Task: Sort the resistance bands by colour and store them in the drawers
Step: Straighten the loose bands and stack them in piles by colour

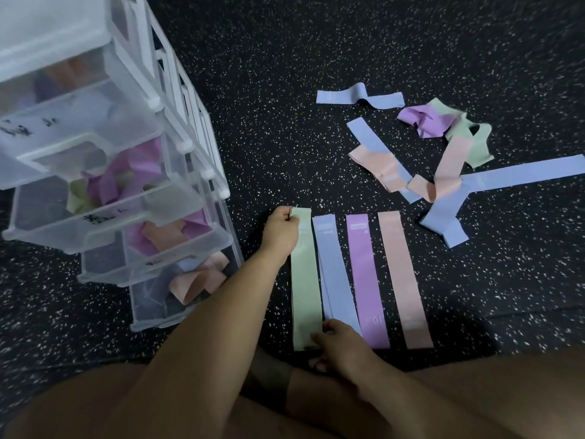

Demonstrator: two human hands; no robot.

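Four flat stacks of bands lie side by side on the floor in front of me: green (305, 280), blue (335, 274), purple (367, 280) and pink (403, 280). My left hand (281, 231) pinches the far end of the green band. My right hand (340, 342) holds its near end. A loose heap of blue, pink, purple and green bands (443, 153) lies further off to the right. The clear plastic drawer unit (104, 172) stands at the left with several drawers pulled out and mixed bands inside.
The floor (269, 90) is black rubber with white specks. My crossed legs (285, 407) fill the bottom of the view. One blue band (361, 98) lies apart beyond the heap.
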